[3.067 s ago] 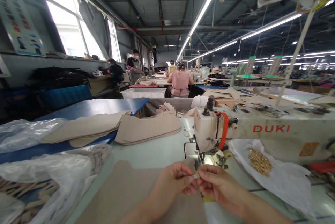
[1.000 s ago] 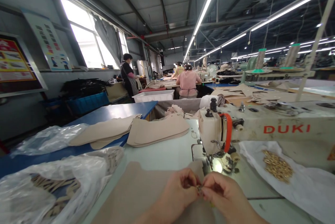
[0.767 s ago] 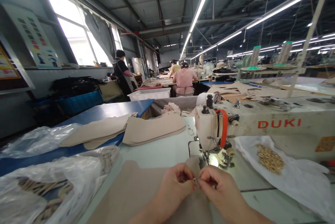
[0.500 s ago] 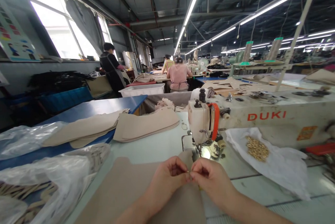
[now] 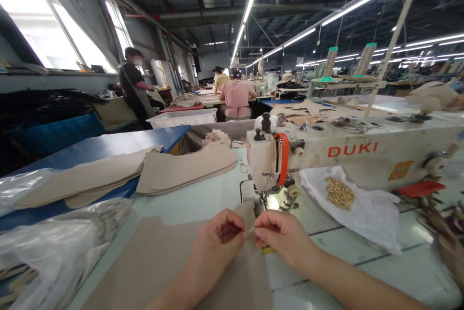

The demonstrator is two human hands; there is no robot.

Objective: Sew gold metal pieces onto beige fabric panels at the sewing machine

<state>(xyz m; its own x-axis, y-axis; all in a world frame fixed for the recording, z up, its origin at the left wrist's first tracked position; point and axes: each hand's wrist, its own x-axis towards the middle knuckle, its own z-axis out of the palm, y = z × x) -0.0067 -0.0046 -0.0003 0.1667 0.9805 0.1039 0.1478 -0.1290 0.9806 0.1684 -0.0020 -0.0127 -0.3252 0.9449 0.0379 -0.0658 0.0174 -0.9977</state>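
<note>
My left hand (image 5: pixel 221 240) is closed in a pinch over a beige fabric panel (image 5: pixel 152 247). At its fingertips shows a small gold-coloured metal piece (image 5: pixel 245 228). Opposite it, my right hand (image 5: pixel 281 237) pinches too; a thin pale strip (image 5: pixel 251 228) runs between the two sets of fingertips, though its ends are hidden. Both hands are just in front of the needle area of a white sewing machine (image 5: pixel 255 162), whose lamp is lit. The panel lies flat on the pale table, with its narrow end near the presser foot.
Gold-coloured metal fittings (image 5: pixel 339 194) lie heaped on a white cloth bag (image 5: pixel 375 215) at right. Stacked beige panels (image 5: pixel 188 167) lie behind left. Plastic bags (image 5: pixel 65 242) with fabric strips sit at far left. Further back, people work at tables, one in a pink top (image 5: pixel 237 95).
The view has swung slightly right, so things appear shifted left. My fingertips have drawn a little apart, and the thin strip with the gold-coloured piece now shows between them.
</note>
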